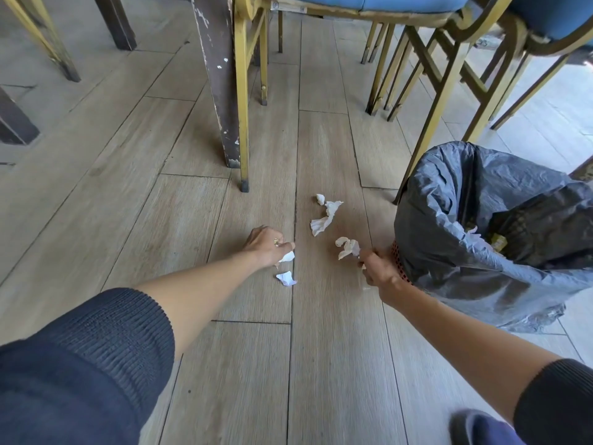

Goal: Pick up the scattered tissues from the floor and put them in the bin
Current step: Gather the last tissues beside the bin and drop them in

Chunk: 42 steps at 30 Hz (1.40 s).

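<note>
Several crumpled white tissues lie on the pale wood-grain plank floor (134, 175) ahead of you, thin and creased into irregular wads. Your left hand (268, 245) reaches low to the floor, a ring on one finger, its fingers curled and pinching a small white tissue scrap (287, 256); another loose tissue (286, 279) lies just beside it, nearer you. Your right hand (378, 268) has its fingers pressed together around a twisted tissue clump (348, 247) that sticks up past the knuckles. Two more pieces rest farther out between the hands: a flattened torn tissue (324, 218) and a tiny ball (320, 198) beyond it.

To your right stands the bin (401, 261), a red perforated basket lined with a wrinkled, glossy grey plastic bag (465, 200) whose slack drapes onto the floor; your right hand is touching or just beside its wall. Some rubbish shows inside.

Beyond the tissues, a scuffed dark wooden table leg (218, 85) with chipped paint and gold-painted metal chair legs (242, 101) stand on the planks, with blue padded chair seats (369, 1) above. Dark ribbed sleeves (106, 342) cover your upper arms.
</note>
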Each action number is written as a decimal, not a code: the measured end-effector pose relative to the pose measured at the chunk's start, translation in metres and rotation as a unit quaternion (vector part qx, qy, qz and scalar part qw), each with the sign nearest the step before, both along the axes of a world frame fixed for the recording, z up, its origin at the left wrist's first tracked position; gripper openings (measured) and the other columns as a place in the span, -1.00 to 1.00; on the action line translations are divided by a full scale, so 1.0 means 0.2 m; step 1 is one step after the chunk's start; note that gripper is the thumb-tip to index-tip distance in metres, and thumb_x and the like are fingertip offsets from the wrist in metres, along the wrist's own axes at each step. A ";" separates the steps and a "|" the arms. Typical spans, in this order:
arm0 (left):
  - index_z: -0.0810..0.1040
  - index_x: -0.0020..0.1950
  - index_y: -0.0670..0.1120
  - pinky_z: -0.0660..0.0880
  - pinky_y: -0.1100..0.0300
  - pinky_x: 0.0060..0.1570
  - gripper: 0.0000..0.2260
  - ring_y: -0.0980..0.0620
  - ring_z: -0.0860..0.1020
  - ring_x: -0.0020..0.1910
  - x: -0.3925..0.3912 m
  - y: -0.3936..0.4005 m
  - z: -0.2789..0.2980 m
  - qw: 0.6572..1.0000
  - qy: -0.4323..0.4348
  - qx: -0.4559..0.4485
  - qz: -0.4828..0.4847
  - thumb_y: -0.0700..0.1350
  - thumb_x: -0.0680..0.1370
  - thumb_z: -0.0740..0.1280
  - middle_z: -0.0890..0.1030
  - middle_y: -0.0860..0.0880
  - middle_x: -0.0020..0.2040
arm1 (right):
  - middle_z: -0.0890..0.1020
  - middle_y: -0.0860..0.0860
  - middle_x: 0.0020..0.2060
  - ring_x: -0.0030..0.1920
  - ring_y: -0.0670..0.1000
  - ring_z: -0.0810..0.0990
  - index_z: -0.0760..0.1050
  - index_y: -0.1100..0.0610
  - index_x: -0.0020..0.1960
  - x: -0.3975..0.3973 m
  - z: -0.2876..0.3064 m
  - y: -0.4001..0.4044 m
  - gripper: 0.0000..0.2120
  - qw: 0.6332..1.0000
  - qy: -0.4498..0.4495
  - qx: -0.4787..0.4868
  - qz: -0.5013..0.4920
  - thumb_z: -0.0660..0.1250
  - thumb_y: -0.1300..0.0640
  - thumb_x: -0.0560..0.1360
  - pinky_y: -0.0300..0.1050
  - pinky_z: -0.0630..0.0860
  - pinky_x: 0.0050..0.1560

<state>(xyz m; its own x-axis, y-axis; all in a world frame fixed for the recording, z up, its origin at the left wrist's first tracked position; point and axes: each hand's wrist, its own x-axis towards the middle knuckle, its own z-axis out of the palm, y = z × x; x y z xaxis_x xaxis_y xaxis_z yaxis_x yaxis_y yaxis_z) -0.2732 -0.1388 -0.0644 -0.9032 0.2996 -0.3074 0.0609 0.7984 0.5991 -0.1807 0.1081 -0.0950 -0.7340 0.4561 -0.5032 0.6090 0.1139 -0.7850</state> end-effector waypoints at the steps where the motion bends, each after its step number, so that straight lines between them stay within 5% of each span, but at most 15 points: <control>1: 0.41 -0.37 -0.08 0.32 0.23 -0.32 -0.70 -0.06 0.55 -0.23 0.00 -0.01 0.01 1.000 0.001 -0.008 -0.004 -0.08 0.52 0.39 0.50 -0.03 -0.34 | 0.39 0.02 -0.40 -0.49 -0.08 0.28 0.38 0.07 -0.28 -0.02 -0.02 0.02 -0.75 1.000 -0.008 0.007 -0.003 0.26 0.03 0.54 -0.20 0.21 -0.48; 4: 0.37 -0.32 -0.09 0.32 0.29 -0.44 -0.74 -0.05 0.53 -0.33 0.03 -0.05 0.02 1.000 -0.016 -0.008 -0.020 -0.20 0.50 0.39 0.49 -0.04 -0.32 | 0.52 0.15 -0.17 -0.18 0.06 0.52 0.48 0.16 -0.11 -0.08 -0.03 0.04 -0.76 0.994 0.013 0.103 0.015 0.21 0.00 0.55 -0.06 0.49 -0.12; 6: 0.41 -0.22 -0.11 0.41 0.28 -0.48 -0.80 -0.06 0.58 -0.35 0.04 -0.06 0.00 0.999 -0.031 -0.007 -0.031 -0.19 0.51 0.41 0.54 -0.10 -0.22 | 0.53 0.14 -0.01 0.03 0.10 0.51 0.48 0.16 0.11 -0.09 -0.03 0.04 -0.66 0.985 0.009 0.172 0.029 0.27 -0.10 0.52 -0.02 0.45 0.08; 12: 0.49 0.00 -0.05 0.51 0.09 0.04 -0.80 0.00 0.53 0.06 0.09 -0.08 -0.07 0.987 -0.024 -0.081 -0.139 -0.03 0.52 0.46 0.56 0.00 0.10 | 0.61 0.03 0.15 0.17 0.12 0.59 0.48 0.05 0.32 -0.11 -0.08 0.05 -0.50 0.956 0.003 0.228 0.186 0.46 -0.09 0.44 0.03 0.53 0.19; 15: 0.47 0.20 -0.04 0.50 0.04 0.17 -0.63 -0.01 0.50 0.17 0.11 -0.08 -0.11 0.980 -0.037 -0.104 -0.166 -0.02 0.46 0.50 0.51 0.01 0.23 | 0.65 0.02 0.09 0.13 0.13 0.62 0.55 -0.02 0.20 -0.11 -0.08 0.05 -0.62 0.949 -0.014 0.253 0.187 0.37 -0.14 0.44 0.02 0.53 0.17; 17: 0.44 0.26 0.00 0.48 0.05 0.18 -0.57 -0.02 0.48 0.20 0.10 -0.07 -0.13 0.977 -0.045 -0.114 -0.176 -0.01 0.45 0.51 0.47 -0.02 0.29 | 0.68 -0.05 -0.08 0.00 0.08 0.66 0.57 -0.03 0.01 -0.08 -0.06 0.03 -0.71 0.962 0.034 0.237 0.132 0.33 -0.20 0.43 0.00 0.59 0.05; 20: 0.40 0.25 -0.02 0.46 0.11 0.04 -0.57 -0.02 0.47 0.11 0.09 -0.04 -0.13 0.972 -0.055 -0.141 -0.182 0.05 0.48 0.48 0.46 -0.04 0.25 | 0.67 -0.08 -0.11 -0.03 0.00 0.64 0.57 -0.02 0.01 -0.05 -0.03 -0.03 -0.76 0.971 0.097 0.203 0.076 0.29 -0.18 0.54 -0.09 0.55 0.00; 23: 0.34 0.34 -0.14 0.43 0.09 -0.01 -0.47 -0.11 0.49 0.16 0.10 0.01 -0.12 0.965 -0.055 -0.174 -0.189 0.13 0.54 0.40 0.45 -0.12 0.25 | 0.66 -0.04 0.02 0.12 -0.06 0.58 0.55 0.02 0.08 0.00 0.02 -0.05 -0.63 0.981 0.140 0.127 0.038 0.19 -0.24 0.59 -0.11 0.43 0.22; 26: 0.28 0.41 -0.21 0.44 0.06 0.00 -0.49 -0.17 0.51 0.18 0.12 0.05 -0.15 0.956 -0.037 -0.199 -0.213 0.09 0.62 0.28 0.47 -0.16 0.23 | 0.58 -0.04 0.24 0.30 -0.01 0.49 0.49 0.01 0.30 0.05 0.00 -0.03 -0.32 0.994 0.090 0.061 -0.012 0.01 -0.46 0.51 0.01 0.28 0.45; 29: 0.35 0.34 -0.24 0.48 0.05 -0.06 -0.61 -0.16 0.54 0.04 0.13 0.08 -0.17 0.949 -0.001 -0.206 -0.239 0.03 0.66 0.19 0.49 -0.15 0.08 | 0.64 0.12 0.01 0.07 0.18 0.61 0.46 0.05 0.11 0.14 -0.08 -0.02 -0.16 0.991 0.054 0.125 -0.012 -0.18 -0.59 0.39 0.11 0.49 0.21; 34: 0.45 0.06 -0.21 0.56 -0.01 -0.12 -0.77 -0.12 0.57 -0.14 0.08 0.17 -0.15 0.965 0.038 -0.158 -0.204 -0.03 0.66 0.19 0.54 -0.16 -0.06 | 0.50 0.16 -0.18 -0.32 0.02 0.46 0.36 0.24 0.07 0.31 -0.10 -0.01 -0.75 0.954 0.055 0.283 0.081 0.00 0.10 0.69 -0.27 0.32 -0.35; 38: 0.41 -0.10 -0.16 0.61 -0.02 -0.11 -0.86 -0.12 0.65 -0.23 0.03 0.28 -0.13 0.985 0.054 -0.081 -0.141 -0.12 0.61 0.25 0.60 -0.16 -0.17 | 0.49 0.07 -0.34 -0.41 0.07 0.49 0.39 0.16 -0.03 0.34 -0.14 0.02 -0.78 0.932 0.106 0.327 0.119 0.07 0.08 0.67 -0.05 0.37 -0.40; 42: 0.43 0.16 -0.23 0.54 0.01 -0.10 -0.83 -0.16 0.56 -0.11 0.00 0.39 -0.09 0.987 0.107 -0.063 -0.101 -0.17 0.62 0.25 0.53 -0.19 -0.02 | 0.34 -0.03 -0.49 -0.49 -0.04 0.27 0.34 0.13 -0.33 0.33 -0.12 0.01 -0.71 0.937 0.093 0.306 0.142 0.18 0.13 0.57 -0.12 0.30 -0.45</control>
